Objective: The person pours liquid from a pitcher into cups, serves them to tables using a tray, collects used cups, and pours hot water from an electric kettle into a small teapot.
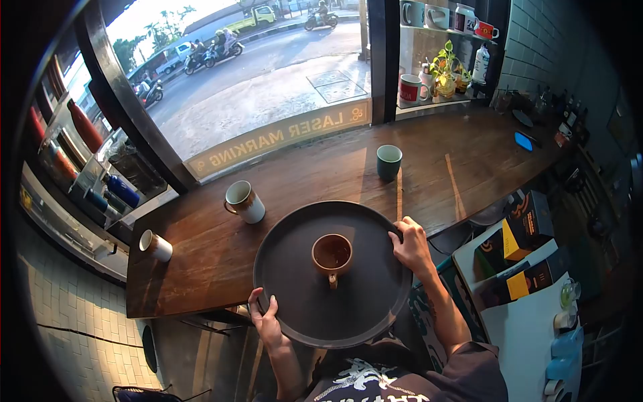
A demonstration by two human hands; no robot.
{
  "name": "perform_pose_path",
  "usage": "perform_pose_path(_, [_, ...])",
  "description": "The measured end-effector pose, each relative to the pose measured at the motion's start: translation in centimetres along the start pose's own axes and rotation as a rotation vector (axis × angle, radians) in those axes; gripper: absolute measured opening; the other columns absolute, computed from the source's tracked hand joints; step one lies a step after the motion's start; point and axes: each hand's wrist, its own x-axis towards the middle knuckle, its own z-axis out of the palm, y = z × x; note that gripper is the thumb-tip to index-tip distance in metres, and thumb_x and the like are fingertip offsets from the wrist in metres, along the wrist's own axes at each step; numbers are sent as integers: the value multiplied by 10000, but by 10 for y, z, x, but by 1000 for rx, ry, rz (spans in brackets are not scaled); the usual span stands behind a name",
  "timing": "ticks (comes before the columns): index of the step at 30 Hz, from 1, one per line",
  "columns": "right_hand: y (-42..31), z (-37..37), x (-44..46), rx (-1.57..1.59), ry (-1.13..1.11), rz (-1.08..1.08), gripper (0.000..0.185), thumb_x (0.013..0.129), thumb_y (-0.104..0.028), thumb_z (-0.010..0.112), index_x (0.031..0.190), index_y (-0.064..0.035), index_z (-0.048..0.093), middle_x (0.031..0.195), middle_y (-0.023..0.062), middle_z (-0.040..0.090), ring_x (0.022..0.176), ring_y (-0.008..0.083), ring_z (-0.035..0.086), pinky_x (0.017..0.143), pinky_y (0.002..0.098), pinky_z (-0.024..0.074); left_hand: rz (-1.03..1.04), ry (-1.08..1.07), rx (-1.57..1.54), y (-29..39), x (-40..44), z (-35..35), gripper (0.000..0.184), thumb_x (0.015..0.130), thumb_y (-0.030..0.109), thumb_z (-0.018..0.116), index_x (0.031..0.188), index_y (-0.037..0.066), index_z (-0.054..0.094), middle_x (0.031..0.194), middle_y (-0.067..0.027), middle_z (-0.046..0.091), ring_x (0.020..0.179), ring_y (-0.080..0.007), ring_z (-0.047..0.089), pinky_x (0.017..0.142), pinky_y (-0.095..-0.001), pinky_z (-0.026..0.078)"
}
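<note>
Both my hands hold a round black serving tray level in front of me, partly over the wooden table's near edge. My left hand grips its lower left rim, thumb on top. At the upper right rim, my right hand has its fingers closed round the edge. A brown cup stands upright near the tray's middle, its handle toward me. Beyond the tray on the table are a white and brown mug and a green cup. Farther left stands a small white and brown cup.
The long wooden table runs along a window facing a street. Shelves with mugs and a potted plant are at the back right. On the right, a white table bears black and yellow boxes. A phone lies at the far right end.
</note>
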Motion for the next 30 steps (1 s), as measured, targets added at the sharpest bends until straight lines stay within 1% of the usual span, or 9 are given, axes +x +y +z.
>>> perform_pose_path(3, [23, -9, 29, -10, -87, -27, 137, 824, -88, 680, 902, 23, 657, 812, 163, 594, 799, 347, 592, 732, 421, 476, 43, 39, 4, -11, 2, 6, 322, 903, -58, 546, 1158, 138, 571, 1140, -11, 500, 1073, -157, 489, 973, -308, 400])
perform_pose_path(7, [51, -26, 81, 169, 51, 76, 525, 754, -281, 810, 1098, 62, 612, 843, 131, 621, 803, 228, 591, 726, 395, 483, 54, 82, 9, -15, 3, 20, 320, 892, -62, 565, 1143, 136, 573, 1097, 7, 503, 1017, -132, 479, 937, -288, 396])
perform_pose_path(8, [62, -25, 98, 191, 11, 129, 805, 651, -365, 880, 1212, 97, 534, 978, 179, 639, 947, 252, 615, 821, 386, 503, 90, 79, 52, -19, 4, 21, 324, 903, -51, 552, 1166, 136, 554, 1137, -27, 506, 1034, -168, 514, 918, -315, 446])
perform_pose_path(12, [97, 0, 146, 181, -96, 24, 948, 612, -368, 908, 1321, 46, 434, 1205, 186, 591, 1152, 279, 569, 988, 384, 462, 94, 101, 67, -22, -7, 36, 315, 908, -40, 549, 1166, 141, 533, 1157, -52, 509, 1023, -194, 551, 878, -326, 499])
perform_pose_path(15, [106, 24, 173, 481, -161, 5, 858, 610, -305, 919, 1266, 24, 474, 1194, 166, 593, 1148, 266, 569, 979, 379, 469, 77, 119, 32, -20, -10, 53, 303, 902, -50, 558, 1134, 144, 544, 1119, -26, 505, 999, -161, 526, 888, -297, 460])
perform_pose_path(20, [90, 22, 182, 610, -196, -29, 681, 617, -220, 913, 1147, 0, 546, 1017, 102, 654, 988, 205, 637, 871, 352, 512, 90, 144, 27, -31, -8, 57, 288, 899, -59, 562, 1106, 141, 555, 1090, -8, 500, 987, -136, 512, 893, -282, 439])
perform_pose_path(22, [92, 18, 183, 427, -159, -41, 575, 611, -198, 904, 1056, -1, 597, 930, 95, 677, 887, 195, 659, 808, 348, 522, 134, 170, 90, -34, -6, 63, 279, 906, -56, 553, 1109, 135, 554, 1074, -14, 510, 970, -134, 522, 867, -284, 463])
perform_pose_path(27, [104, -31, 175, 307, -4, -14, 540, 579, -202, 905, 997, 2, 630, 925, 129, 703, 894, 215, 678, 805, 353, 527, 82, 130, 5, -33, -14, 84, 303, 914, -34, 544, 1160, 141, 535, 1129, -49, 526, 989, -168, 552, 854, -305, 488])
perform_pose_path(30, [128, -60, 168, 124, 80, 53, 534, 566, -180, 908, 983, 4, 631, 933, 135, 703, 890, 214, 682, 796, 359, 532, 102, 188, 36, -37, -14, 91, 242, 916, -31, 557, 1098, 128, 557, 1023, -10, 517, 929, -121, 511, 832, -277, 470])
